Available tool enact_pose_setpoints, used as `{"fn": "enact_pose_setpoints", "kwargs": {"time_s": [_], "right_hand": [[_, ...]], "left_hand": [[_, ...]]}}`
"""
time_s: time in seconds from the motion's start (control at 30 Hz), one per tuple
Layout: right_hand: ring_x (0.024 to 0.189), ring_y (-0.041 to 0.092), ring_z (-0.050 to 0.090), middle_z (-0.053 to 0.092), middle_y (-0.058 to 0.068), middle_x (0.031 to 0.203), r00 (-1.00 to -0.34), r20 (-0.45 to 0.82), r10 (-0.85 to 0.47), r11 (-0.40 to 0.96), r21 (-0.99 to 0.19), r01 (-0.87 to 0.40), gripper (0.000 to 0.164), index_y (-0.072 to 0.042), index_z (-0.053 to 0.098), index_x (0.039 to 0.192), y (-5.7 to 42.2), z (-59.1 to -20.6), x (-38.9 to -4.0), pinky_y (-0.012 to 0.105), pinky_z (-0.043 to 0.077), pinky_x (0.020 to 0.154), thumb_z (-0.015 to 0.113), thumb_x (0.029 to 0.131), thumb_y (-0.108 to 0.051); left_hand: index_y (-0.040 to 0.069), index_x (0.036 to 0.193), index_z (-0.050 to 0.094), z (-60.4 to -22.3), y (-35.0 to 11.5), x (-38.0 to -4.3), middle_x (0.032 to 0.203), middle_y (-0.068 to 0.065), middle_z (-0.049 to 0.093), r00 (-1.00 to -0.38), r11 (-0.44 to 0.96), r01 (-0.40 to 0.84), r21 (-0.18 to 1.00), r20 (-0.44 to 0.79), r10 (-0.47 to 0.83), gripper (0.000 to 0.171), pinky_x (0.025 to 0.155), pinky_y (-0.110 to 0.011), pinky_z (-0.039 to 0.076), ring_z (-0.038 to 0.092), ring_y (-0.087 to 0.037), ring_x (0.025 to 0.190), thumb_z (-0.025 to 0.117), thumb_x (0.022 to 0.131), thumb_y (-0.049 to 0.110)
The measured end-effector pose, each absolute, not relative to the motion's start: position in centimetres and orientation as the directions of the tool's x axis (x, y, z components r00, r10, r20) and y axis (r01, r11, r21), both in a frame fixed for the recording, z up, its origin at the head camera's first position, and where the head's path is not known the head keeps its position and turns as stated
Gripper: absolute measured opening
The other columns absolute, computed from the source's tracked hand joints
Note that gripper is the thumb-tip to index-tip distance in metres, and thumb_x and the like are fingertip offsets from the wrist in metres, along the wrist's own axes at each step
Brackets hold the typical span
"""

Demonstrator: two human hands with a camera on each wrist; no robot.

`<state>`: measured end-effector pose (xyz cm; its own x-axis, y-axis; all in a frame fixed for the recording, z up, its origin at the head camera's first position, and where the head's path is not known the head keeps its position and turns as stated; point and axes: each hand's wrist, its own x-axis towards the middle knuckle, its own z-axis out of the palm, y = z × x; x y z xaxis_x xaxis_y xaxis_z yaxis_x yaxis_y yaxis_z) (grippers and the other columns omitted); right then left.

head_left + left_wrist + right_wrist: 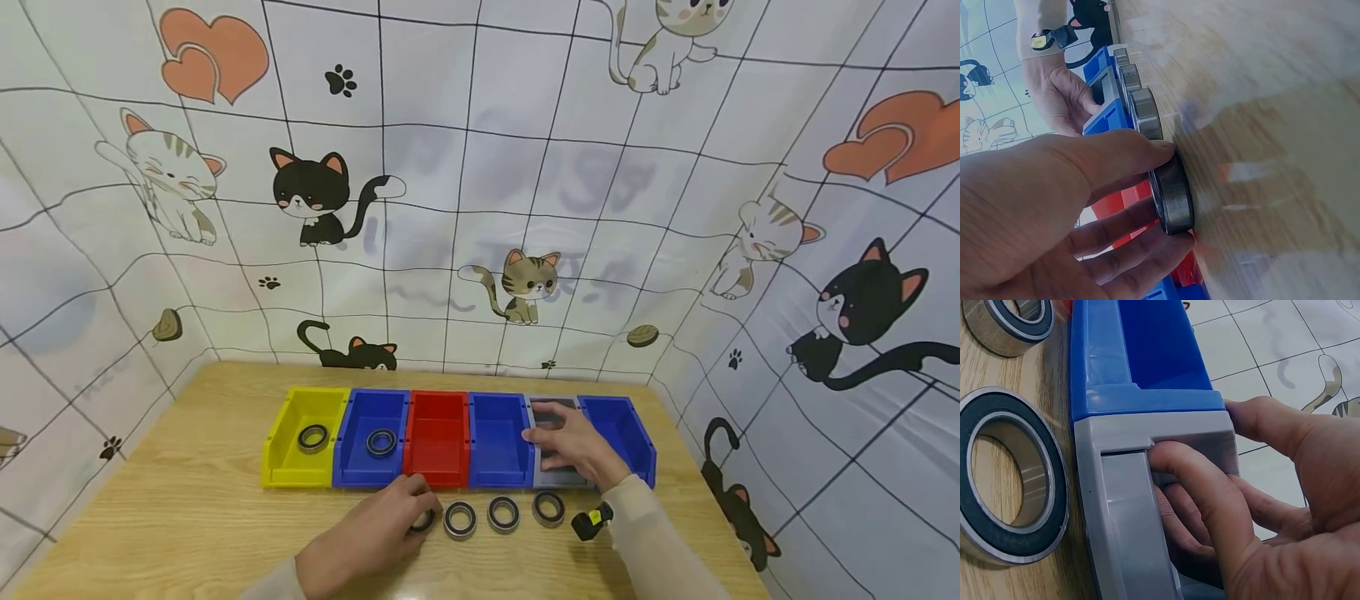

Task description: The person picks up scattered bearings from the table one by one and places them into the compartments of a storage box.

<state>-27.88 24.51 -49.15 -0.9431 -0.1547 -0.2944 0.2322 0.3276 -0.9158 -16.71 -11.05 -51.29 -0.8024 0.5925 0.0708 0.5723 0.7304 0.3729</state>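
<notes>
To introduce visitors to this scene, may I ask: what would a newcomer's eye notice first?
Probably the cat-print backdrop behind the table, then the row of coloured bins on that table. In front of the bins, the left hand grips a bearing, while the right hand touches the grey bin, second from the right.

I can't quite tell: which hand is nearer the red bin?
Left: the left hand grips a bearing near the front of the red bin; the right hand is farther right, at the gray bin.
</notes>
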Motion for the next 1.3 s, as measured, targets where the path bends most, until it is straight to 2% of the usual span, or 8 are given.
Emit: {"fn": "enact_pose_setpoints", "kwargs": {"time_s": [0.4, 0.77, 0.97, 1.1, 1.3], "right_hand": [[0.133, 0.044, 0.079, 0.071, 0.03, 0.157, -0.941, -0.299, -0.157, 0.307, -0.921, 0.241, 0.079, -0.013, 0.055, 0.172, 24.5, -49.1, -27.9, 0.044, 0.075, 0.074, 0.092, 0.102, -0.016], [0.136, 0.048, 0.077, 0.069, 0.032, 0.158, -0.941, -0.292, -0.173, 0.322, -0.919, 0.226, 0.081, -0.012, 0.053, 0.174, 24.5, -49.3, -28.0, 0.044, 0.075, 0.075, 0.091, 0.103, -0.019], [0.131, 0.045, 0.079, 0.072, 0.03, 0.154, -0.943, -0.294, -0.154, 0.314, -0.92, 0.236, 0.08, -0.012, 0.055, 0.172, 24.5, -49.5, -28.1, 0.045, 0.075, 0.073, 0.092, 0.101, -0.017], [0.126, 0.041, 0.081, 0.073, 0.03, 0.153, -0.943, -0.297, -0.148, 0.308, -0.92, 0.241, 0.08, -0.012, 0.056, 0.172, 24.5, -49.5, -28.2, 0.044, 0.075, 0.073, 0.092, 0.101, -0.016], [0.121, 0.039, 0.083, 0.073, 0.03, 0.153, -0.946, -0.288, -0.152, 0.305, -0.924, 0.232, 0.08, -0.011, 0.056, 0.172, 24.4, -49.5, -28.2, 0.044, 0.075, 0.072, 0.092, 0.101, -0.017]], "left_hand": [[0.022, 0.121, 0.086, -51.4, -10.8, -16.6, 0.115, 0.006, 0.071, -0.8, 0.716, 0.58, 0.388, 0.104, 0.591, 0.029, 0.09, -0.028, 0.068, 0.06, -0.011, 0.103, 0.096, 0.095, 0.012], [0.016, 0.122, 0.086, -50.0, -10.6, -17.0, 0.114, 0.004, 0.073, -0.777, 0.694, 0.625, 0.357, 0.195, 0.599, 0.031, 0.087, -0.025, 0.066, 0.061, -0.012, 0.101, 0.098, 0.094, 0.012], [0.014, 0.123, 0.085, -49.3, -10.4, -17.3, 0.112, 0.003, 0.071, -0.782, 0.698, 0.619, 0.36, 0.2, 0.59, 0.034, 0.085, -0.023, 0.065, 0.06, -0.011, 0.1, 0.099, 0.093, 0.009], [0.013, 0.126, 0.085, -48.8, -10.3, -17.7, 0.118, 0.0, 0.073, -0.8, 0.704, 0.595, 0.388, 0.195, 0.568, 0.036, 0.088, -0.025, 0.068, 0.063, -0.013, 0.103, 0.098, 0.093, 0.008], [0.013, 0.125, 0.084, -48.3, -10.2, -18.7, 0.12, -0.003, 0.074, -0.781, 0.709, 0.625, 0.327, 0.273, 0.562, 0.035, 0.09, -0.027, 0.07, 0.067, -0.017, 0.106, 0.097, 0.094, 0.006]]}}
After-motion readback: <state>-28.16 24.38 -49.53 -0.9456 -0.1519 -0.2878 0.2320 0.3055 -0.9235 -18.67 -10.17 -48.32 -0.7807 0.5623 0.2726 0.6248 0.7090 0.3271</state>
